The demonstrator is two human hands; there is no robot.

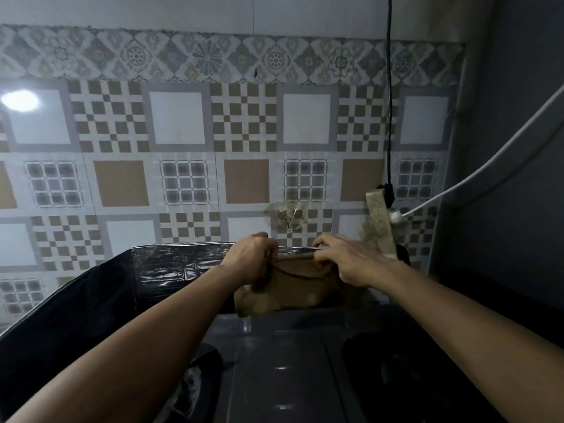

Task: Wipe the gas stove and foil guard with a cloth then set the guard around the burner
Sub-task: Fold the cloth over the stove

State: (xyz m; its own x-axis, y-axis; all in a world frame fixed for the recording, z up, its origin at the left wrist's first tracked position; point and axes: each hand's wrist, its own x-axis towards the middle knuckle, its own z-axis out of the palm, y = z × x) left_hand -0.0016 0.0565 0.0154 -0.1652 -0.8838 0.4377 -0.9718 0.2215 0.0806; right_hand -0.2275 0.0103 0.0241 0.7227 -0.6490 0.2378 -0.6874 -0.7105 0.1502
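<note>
While both hands pinch the top edge of the cloth, left hand and right hand at the far side of the gas stove, a careless pull may crumple the adjacent foil guard, left of the cloth.

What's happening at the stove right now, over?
Left hand and right hand both grip brown cloth at foil guard top edge. Stove below. Nothing blocking.
</note>
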